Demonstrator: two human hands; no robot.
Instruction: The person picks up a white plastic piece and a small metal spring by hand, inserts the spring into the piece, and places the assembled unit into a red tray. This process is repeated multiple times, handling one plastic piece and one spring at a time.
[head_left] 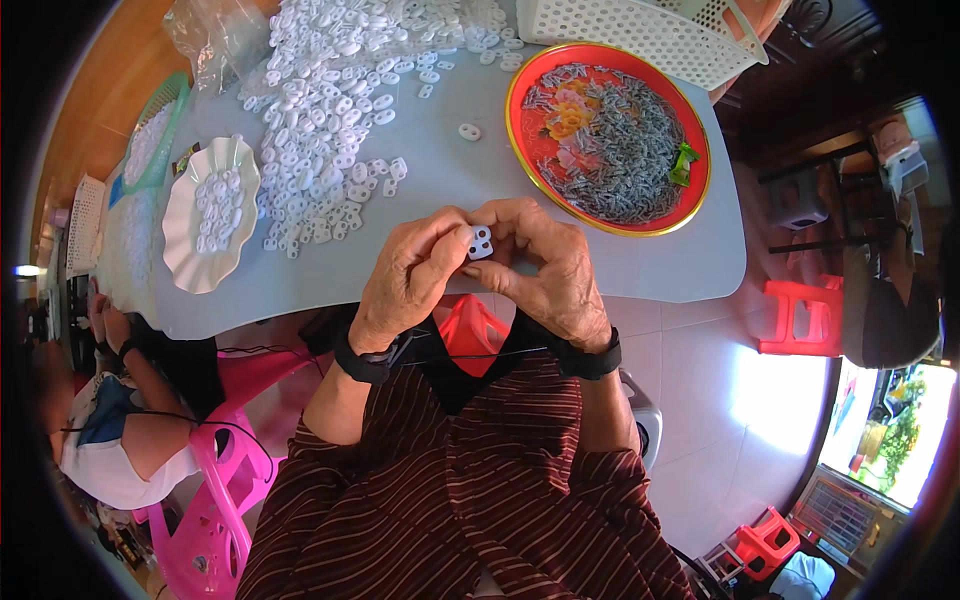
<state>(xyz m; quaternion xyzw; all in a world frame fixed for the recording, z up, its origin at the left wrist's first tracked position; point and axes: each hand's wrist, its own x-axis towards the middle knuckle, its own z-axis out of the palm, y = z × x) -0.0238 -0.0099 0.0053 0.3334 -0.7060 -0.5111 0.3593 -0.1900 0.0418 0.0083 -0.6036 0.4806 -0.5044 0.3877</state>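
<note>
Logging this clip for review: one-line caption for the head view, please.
Both hands, left hand and right hand, pinch a small white two-hole plastic piece above a grey table beside a red tray.

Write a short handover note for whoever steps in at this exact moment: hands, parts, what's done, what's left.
Left hand and right hand: both pinch one small white two-hole piece above the near table edge.
Loose white pieces are heaped on the table's far left; more fill the white scalloped dish.
Small grey metal bits lie in the red tray on the right.
Done: cannot tell how many.
Left: the big heap looks unworked.
</note>
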